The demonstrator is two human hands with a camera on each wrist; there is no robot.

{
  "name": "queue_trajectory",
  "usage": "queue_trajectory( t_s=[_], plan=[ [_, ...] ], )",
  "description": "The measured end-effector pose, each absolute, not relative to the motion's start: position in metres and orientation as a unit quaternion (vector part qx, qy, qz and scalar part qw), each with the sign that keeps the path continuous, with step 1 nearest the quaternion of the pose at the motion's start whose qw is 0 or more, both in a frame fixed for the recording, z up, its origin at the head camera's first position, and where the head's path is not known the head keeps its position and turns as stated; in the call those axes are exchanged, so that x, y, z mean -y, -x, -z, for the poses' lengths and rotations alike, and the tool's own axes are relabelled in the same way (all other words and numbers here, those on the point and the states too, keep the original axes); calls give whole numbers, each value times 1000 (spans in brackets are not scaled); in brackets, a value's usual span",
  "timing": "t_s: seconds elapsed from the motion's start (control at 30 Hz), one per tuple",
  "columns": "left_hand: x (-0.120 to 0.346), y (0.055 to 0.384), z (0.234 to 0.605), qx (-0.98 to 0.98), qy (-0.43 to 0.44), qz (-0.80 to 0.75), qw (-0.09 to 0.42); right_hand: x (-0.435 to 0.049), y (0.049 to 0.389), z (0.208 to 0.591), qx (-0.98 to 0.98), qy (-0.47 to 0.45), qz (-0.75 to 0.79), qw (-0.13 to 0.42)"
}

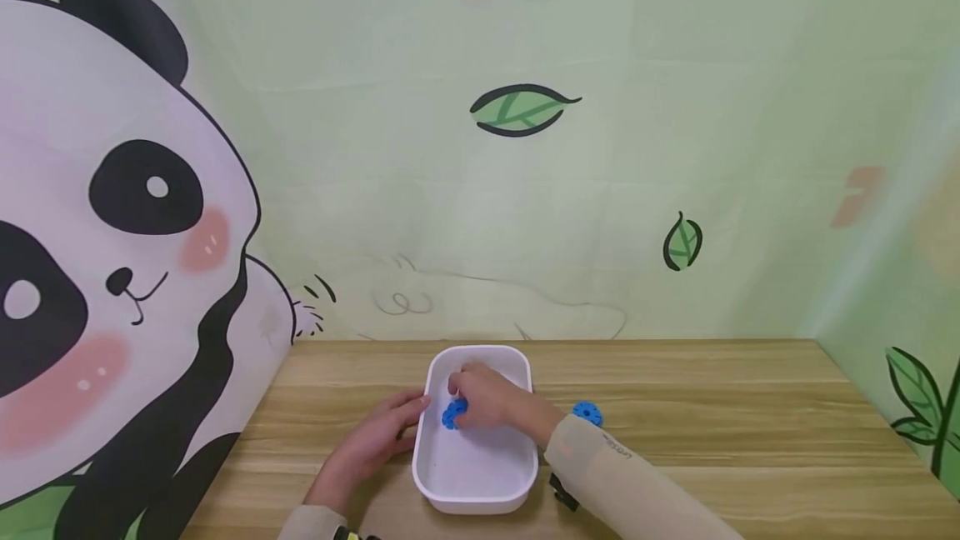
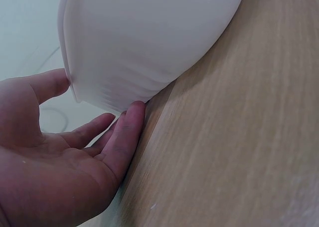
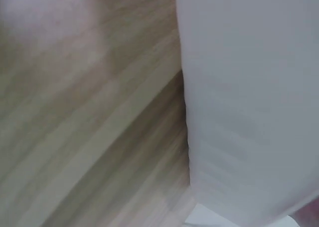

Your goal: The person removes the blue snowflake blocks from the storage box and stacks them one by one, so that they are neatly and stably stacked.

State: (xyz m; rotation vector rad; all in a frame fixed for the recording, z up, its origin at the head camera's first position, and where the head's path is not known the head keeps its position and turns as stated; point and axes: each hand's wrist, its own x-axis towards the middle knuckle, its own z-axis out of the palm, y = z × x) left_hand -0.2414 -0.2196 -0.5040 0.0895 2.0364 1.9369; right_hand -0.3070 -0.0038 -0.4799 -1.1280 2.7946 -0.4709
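A white rectangular bin (image 1: 476, 502) with rounded corners stands on the table. My left hand (image 1: 378, 436) is at its left side; in the left wrist view the thumb (image 2: 52, 85) touches the rim and fairly straight fingers (image 2: 127, 132) rest by the lower wall. Inside the bin, my right hand (image 1: 487, 397) has its fingers bent and pinches a blue notched plastic piece (image 1: 452, 415), partly hidden by the hand. Whether this is one disc or several joined cannot be told. The right wrist view shows mostly the bin's outer wall (image 3: 249, 97).
A blue slotted disc (image 1: 587, 414) lies on the wooden table (image 1: 705, 407), right of the bin. A small black object (image 1: 562, 492) shows beside the right sleeve. Behind the table hangs a green backdrop (image 1: 420, 215) with a panda and leaves.
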Motion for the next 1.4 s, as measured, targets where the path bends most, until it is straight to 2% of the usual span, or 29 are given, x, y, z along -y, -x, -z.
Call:
queue_trajectory(
  t_s=[0.27,0.53,0.83,0.97,1.23,1.4],
  plan=[
    [219,244,508,-721,-18,-674,161,-13,303,455,-921,360,140,40],
    [219,244,508,-725,-11,-671,156,-55,300,423,-917,350,188,38],
    [218,246,510,-727,-11,-668,159,-120,296,412,-915,347,203,-26],
    [218,246,511,-727,-6,-668,159,-146,292,416,-918,344,194,-36],
    [218,245,508,-726,-4,-670,158,-178,284,441,-922,326,211,5],
    [218,243,507,-727,0,-668,159,-188,280,460,-915,339,220,6]
  ],
)
